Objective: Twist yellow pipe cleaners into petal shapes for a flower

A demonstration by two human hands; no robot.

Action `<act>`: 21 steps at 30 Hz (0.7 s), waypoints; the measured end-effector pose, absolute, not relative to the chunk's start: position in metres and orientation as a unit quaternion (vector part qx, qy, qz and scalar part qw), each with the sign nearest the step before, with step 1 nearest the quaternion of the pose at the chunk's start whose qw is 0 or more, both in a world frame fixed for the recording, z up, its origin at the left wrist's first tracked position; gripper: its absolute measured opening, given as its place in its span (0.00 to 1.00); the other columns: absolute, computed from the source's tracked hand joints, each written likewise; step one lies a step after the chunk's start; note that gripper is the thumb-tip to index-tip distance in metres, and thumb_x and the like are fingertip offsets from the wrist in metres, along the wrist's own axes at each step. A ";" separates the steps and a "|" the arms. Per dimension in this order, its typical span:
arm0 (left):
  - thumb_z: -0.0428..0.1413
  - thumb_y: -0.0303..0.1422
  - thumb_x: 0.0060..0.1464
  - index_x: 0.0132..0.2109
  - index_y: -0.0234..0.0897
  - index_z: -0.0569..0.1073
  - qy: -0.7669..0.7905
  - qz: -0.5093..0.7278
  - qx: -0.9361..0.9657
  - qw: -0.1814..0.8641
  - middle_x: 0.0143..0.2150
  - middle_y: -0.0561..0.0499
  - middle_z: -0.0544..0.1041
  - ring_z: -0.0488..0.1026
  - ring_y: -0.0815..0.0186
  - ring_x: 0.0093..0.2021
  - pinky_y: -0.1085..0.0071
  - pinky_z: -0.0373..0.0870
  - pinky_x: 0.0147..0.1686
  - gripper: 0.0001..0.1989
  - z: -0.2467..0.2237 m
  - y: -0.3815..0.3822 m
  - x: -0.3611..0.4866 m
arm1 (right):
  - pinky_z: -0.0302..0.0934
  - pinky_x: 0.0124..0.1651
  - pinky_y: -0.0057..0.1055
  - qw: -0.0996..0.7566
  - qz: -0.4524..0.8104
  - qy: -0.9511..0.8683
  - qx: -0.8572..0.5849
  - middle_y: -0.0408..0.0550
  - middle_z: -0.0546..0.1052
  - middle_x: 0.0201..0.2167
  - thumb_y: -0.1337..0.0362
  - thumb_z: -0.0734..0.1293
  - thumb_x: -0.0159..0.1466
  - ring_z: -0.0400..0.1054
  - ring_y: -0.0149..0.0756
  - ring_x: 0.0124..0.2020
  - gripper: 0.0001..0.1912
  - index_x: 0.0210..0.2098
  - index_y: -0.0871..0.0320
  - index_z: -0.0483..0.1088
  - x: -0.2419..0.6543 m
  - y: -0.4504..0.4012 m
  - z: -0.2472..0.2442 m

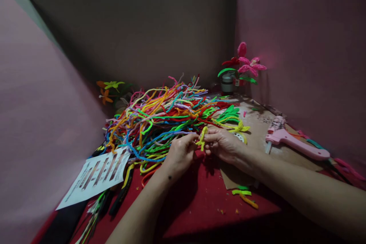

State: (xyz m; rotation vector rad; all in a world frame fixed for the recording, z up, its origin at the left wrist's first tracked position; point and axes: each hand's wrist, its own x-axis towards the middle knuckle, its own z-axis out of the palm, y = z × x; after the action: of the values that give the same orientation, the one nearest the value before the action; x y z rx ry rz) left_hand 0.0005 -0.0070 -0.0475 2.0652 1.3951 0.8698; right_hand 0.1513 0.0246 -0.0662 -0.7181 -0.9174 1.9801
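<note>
Both hands meet above the near edge of a red-covered table (200, 213). My right hand (221, 143) is closed on a yellow pipe cleaner (203, 137), bent into a small looped shape. From the other side, the pinched fingers of my left hand (181, 152) touch its left end. A large heap of many-coloured pipe cleaners (168, 110) lies just behind my hands. Beyond my right hand, a yellow pipe cleaner flower (241, 127) rests beside a bundle of green pieces (229, 114).
A pink glue gun (297, 143) lies on a brown board (257, 114) at right. Pink flowers (251, 65) stand in a grey pot (227, 83) at the back. A printed paper sheet (97, 175) lies at left. Short cut pieces (247, 199) lie near the front edge.
</note>
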 end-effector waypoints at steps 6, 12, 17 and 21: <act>0.51 0.29 0.47 0.33 0.34 0.69 0.502 0.214 0.659 0.517 0.17 0.53 0.69 0.66 0.70 0.14 0.79 0.60 0.12 0.04 -0.034 -0.007 -0.012 | 0.53 0.19 0.24 0.408 0.778 -0.372 -0.301 0.41 0.66 0.14 0.70 0.68 0.44 0.58 0.25 0.16 0.05 0.19 0.62 0.65 0.151 0.026 -0.069; 0.55 0.37 0.49 0.38 0.32 0.67 0.404 0.338 0.531 0.664 0.27 0.49 0.72 0.71 0.70 0.20 0.78 0.65 0.15 0.13 -0.040 -0.006 -0.004 | 0.48 0.18 0.24 0.428 0.758 -0.400 -0.287 0.40 0.65 0.14 0.69 0.67 0.45 0.56 0.24 0.14 0.05 0.18 0.62 0.66 0.149 0.023 -0.072; 0.54 0.37 0.50 0.36 0.33 0.65 0.412 0.363 0.534 0.642 0.21 0.53 0.70 0.66 0.73 0.15 0.80 0.61 0.13 0.11 -0.049 -0.005 0.003 | 0.50 0.19 0.25 0.426 0.757 -0.409 -0.279 0.41 0.66 0.15 0.70 0.67 0.45 0.57 0.24 0.16 0.03 0.19 0.63 0.67 0.151 0.023 -0.071; 0.52 0.41 0.51 0.35 0.35 0.65 0.442 0.376 0.555 0.596 0.18 0.56 0.68 0.60 0.76 0.12 0.82 0.56 0.10 0.12 -0.049 -0.006 0.004 | 0.53 0.20 0.25 0.446 0.767 -0.383 -0.257 0.42 0.68 0.18 0.68 0.67 0.47 0.60 0.26 0.19 0.04 0.22 0.63 0.68 0.151 0.024 -0.070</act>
State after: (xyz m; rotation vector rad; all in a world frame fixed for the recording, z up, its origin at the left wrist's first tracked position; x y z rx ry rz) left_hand 0.0045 -0.0056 -0.0485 1.2880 1.0261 0.8726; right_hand 0.1507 0.0237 -0.0697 -0.6374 -0.9489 1.9008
